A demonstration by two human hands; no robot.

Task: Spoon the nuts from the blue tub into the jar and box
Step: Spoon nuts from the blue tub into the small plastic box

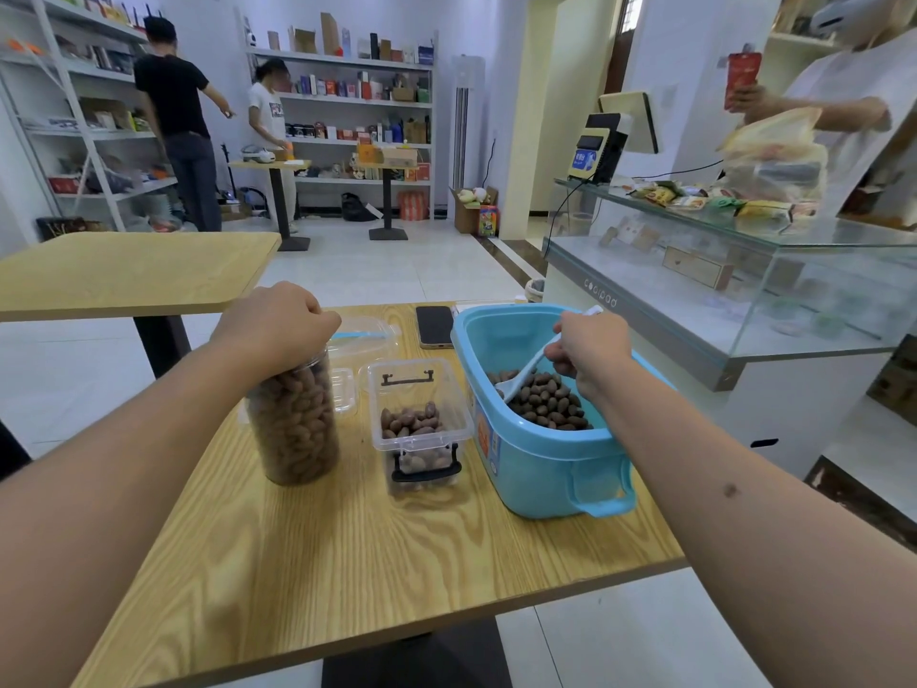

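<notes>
A blue tub [541, 469] stands at the right of the wooden table [377, 553] and holds brown nuts [551, 404]. My right hand [590, 350] grips a white spoon [521, 379] whose bowl dips into those nuts. To the left stands a tall clear jar [293, 424], nearly full of nuts. My left hand [278, 325] grips the top of the jar and hides its mouth. Between jar and tub sits a clear plastic box [422, 429] with black latches, with a shallow layer of nuts in it.
A clear lid [367, 335] with a blue strip lies behind the jar, and a phone [434, 326] lies at the table's far edge. A second wooden table [129, 275] stands to the left. A glass counter [744, 290] runs along the right, a person behind it.
</notes>
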